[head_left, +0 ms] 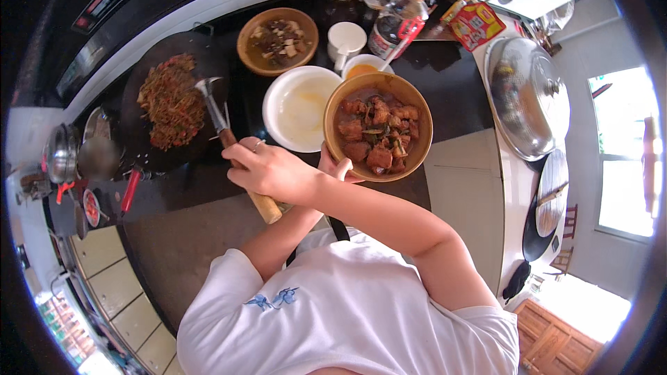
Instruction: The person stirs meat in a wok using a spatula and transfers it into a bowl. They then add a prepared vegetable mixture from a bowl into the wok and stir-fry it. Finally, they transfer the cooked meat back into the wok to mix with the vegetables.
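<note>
My arms cross, the right forearm passing over the left. My right hand (267, 170) is closed around the wooden handle of a spatula (212, 104). Its metal head is at the right side of a dark wok (208, 62) holding a brown stir-fry of thin strips with red bits (169, 101). With my left hand (335, 164) I grip the lower left rim of a tan bowl (422, 149), partly hidden behind my right wrist. Chunks of braised meat (379, 128) in brown sauce fill it. A white bowl (272, 114) with a little yellowish liquid stands just left of the tan bowl.
Behind are a brown bowl of soup (244, 55), a white mug (347, 38), a small dish of orange liquid (365, 64) and a large bottle (396, 24). A domed steel lid (531, 90) is at right. A red-handled tool (130, 191) and steel pot (61, 153) lie left.
</note>
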The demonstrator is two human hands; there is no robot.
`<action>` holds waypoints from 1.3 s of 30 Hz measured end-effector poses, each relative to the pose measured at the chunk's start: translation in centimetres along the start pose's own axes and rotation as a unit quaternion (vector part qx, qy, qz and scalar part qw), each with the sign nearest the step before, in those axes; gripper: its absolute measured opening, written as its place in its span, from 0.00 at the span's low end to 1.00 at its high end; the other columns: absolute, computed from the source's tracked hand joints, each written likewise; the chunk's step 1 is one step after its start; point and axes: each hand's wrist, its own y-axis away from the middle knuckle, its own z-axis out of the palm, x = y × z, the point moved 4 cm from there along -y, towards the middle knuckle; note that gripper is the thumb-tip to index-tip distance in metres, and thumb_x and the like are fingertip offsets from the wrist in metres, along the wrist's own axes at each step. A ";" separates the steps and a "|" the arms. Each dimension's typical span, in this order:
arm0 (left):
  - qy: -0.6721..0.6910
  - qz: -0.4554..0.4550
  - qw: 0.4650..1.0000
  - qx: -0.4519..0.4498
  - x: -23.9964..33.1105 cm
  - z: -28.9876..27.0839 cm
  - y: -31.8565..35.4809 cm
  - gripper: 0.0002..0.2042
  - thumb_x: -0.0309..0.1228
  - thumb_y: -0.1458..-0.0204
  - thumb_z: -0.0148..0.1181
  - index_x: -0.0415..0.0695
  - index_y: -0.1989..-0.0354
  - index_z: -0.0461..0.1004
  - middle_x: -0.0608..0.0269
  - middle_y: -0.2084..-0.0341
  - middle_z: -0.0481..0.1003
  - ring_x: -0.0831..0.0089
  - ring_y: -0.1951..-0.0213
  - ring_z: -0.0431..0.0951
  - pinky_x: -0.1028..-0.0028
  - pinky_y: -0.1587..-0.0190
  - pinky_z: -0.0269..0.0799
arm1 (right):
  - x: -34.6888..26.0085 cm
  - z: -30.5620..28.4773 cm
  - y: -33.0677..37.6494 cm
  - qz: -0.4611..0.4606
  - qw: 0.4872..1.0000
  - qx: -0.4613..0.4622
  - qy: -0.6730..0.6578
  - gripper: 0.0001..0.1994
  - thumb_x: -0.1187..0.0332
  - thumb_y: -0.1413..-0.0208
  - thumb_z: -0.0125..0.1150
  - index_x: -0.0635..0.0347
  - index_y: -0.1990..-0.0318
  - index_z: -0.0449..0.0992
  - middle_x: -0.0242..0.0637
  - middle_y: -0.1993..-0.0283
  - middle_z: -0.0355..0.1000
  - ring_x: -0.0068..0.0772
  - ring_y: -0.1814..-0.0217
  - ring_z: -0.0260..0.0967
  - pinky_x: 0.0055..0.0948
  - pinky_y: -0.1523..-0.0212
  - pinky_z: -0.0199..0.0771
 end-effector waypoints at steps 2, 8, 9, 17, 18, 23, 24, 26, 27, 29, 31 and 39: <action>-0.010 -0.023 1.000 -0.003 -1.5 1.8 -1.2 0.33 0.20 0.51 0.49 0.47 0.36 0.42 0.49 0.47 0.58 0.52 0.53 0.75 0.56 0.59 0.82 | 0.8 -0.1 0.9 -0.017 1.000 0.005 0.003 0.09 0.73 0.62 0.60 0.62 0.70 0.73 0.42 0.53 0.66 0.42 0.52 0.69 0.30 0.63 0.78; -0.008 -0.053 0.998 -0.021 -5.1 6.1 -5.7 0.35 0.18 0.51 0.47 0.49 0.35 0.41 0.46 0.45 0.58 0.52 0.51 0.74 0.57 0.58 0.82 | 2.3 0.1 1.1 -0.038 0.999 0.031 0.010 0.06 0.72 0.64 0.59 0.60 0.76 0.71 0.40 0.58 0.65 0.40 0.58 0.68 0.28 0.67 0.77; -0.013 -0.054 0.998 -0.027 -5.6 6.4 -6.4 0.35 0.18 0.51 0.47 0.49 0.35 0.41 0.47 0.45 0.58 0.53 0.51 0.74 0.57 0.58 0.82 | 2.3 0.2 1.0 -0.042 0.998 0.038 0.011 0.06 0.72 0.63 0.60 0.60 0.76 0.70 0.40 0.59 0.65 0.40 0.59 0.68 0.28 0.68 0.77; -0.071 -0.029 0.997 -0.018 -8.6 8.7 -12.0 0.36 0.20 0.49 0.50 0.50 0.34 0.40 0.50 0.48 0.59 0.58 0.52 0.73 0.58 0.60 0.83 | 4.1 -0.4 2.1 -0.052 0.996 0.061 -0.038 0.06 0.72 0.63 0.61 0.60 0.77 0.70 0.41 0.57 0.65 0.41 0.57 0.68 0.28 0.69 0.77; -0.062 -0.033 0.997 -0.018 -9.0 9.0 -12.7 0.36 0.20 0.49 0.50 0.50 0.34 0.40 0.49 0.47 0.59 0.58 0.51 0.73 0.58 0.60 0.83 | 4.4 -0.5 2.2 -0.053 0.996 0.063 -0.041 0.06 0.72 0.63 0.61 0.61 0.77 0.70 0.41 0.57 0.65 0.41 0.57 0.68 0.28 0.69 0.78; -0.056 -0.048 0.997 -0.016 -9.6 10.2 -15.1 0.36 0.20 0.48 0.50 0.52 0.33 0.39 0.49 0.44 0.59 0.56 0.49 0.73 0.59 0.61 0.83 | 5.1 -1.0 2.5 -0.043 0.996 0.064 -0.049 0.05 0.73 0.63 0.61 0.61 0.75 0.72 0.43 0.55 0.66 0.42 0.55 0.69 0.29 0.69 0.78; -0.059 -0.042 0.997 -0.014 -9.7 10.3 -15.5 0.36 0.21 0.48 0.50 0.52 0.33 0.40 0.50 0.44 0.59 0.56 0.49 0.72 0.60 0.62 0.83 | 5.2 -1.1 2.6 -0.038 0.997 0.057 -0.047 0.05 0.73 0.62 0.61 0.61 0.75 0.72 0.43 0.54 0.66 0.42 0.55 0.69 0.29 0.69 0.79; -0.068 -0.038 0.997 -0.018 -9.9 10.2 -16.1 0.36 0.21 0.48 0.50 0.53 0.33 0.40 0.50 0.44 0.59 0.56 0.49 0.73 0.60 0.63 0.83 | 5.2 -1.0 2.6 -0.040 0.996 0.059 -0.056 0.06 0.73 0.62 0.61 0.61 0.74 0.72 0.43 0.54 0.66 0.43 0.55 0.69 0.29 0.69 0.79; -0.072 -0.035 0.997 -0.018 -9.7 10.2 -16.3 0.35 0.21 0.48 0.50 0.53 0.34 0.40 0.50 0.44 0.59 0.57 0.49 0.73 0.60 0.63 0.83 | 5.2 -0.9 2.6 -0.042 0.995 0.059 -0.063 0.06 0.73 0.62 0.61 0.61 0.73 0.72 0.43 0.53 0.66 0.43 0.55 0.69 0.28 0.69 0.79; -0.081 -0.036 0.996 -0.021 -9.7 10.7 -16.6 0.35 0.20 0.48 0.49 0.51 0.34 0.39 0.46 0.44 0.59 0.53 0.48 0.73 0.56 0.57 0.82 | 5.4 -1.0 2.8 -0.047 0.995 0.063 -0.060 0.07 0.74 0.62 0.61 0.61 0.72 0.72 0.43 0.53 0.67 0.44 0.54 0.69 0.28 0.69 0.80; -0.088 -0.027 0.996 -0.015 -10.0 10.9 -17.0 0.36 0.20 0.47 0.49 0.52 0.33 0.37 0.47 0.44 0.59 0.53 0.48 0.72 0.56 0.57 0.82 | 5.5 -0.9 2.8 -0.051 0.995 0.065 -0.062 0.08 0.74 0.62 0.61 0.62 0.71 0.73 0.43 0.52 0.67 0.45 0.53 0.69 0.28 0.69 0.80; -0.050 -0.016 0.999 -0.011 -11.1 11.6 -19.5 0.35 0.21 0.49 0.50 0.51 0.34 0.40 0.48 0.46 0.60 0.56 0.52 0.74 0.60 0.64 0.84 | 5.1 -0.4 2.3 -0.047 0.994 0.060 -0.076 0.08 0.74 0.62 0.61 0.62 0.70 0.74 0.43 0.52 0.66 0.46 0.53 0.69 0.31 0.68 0.80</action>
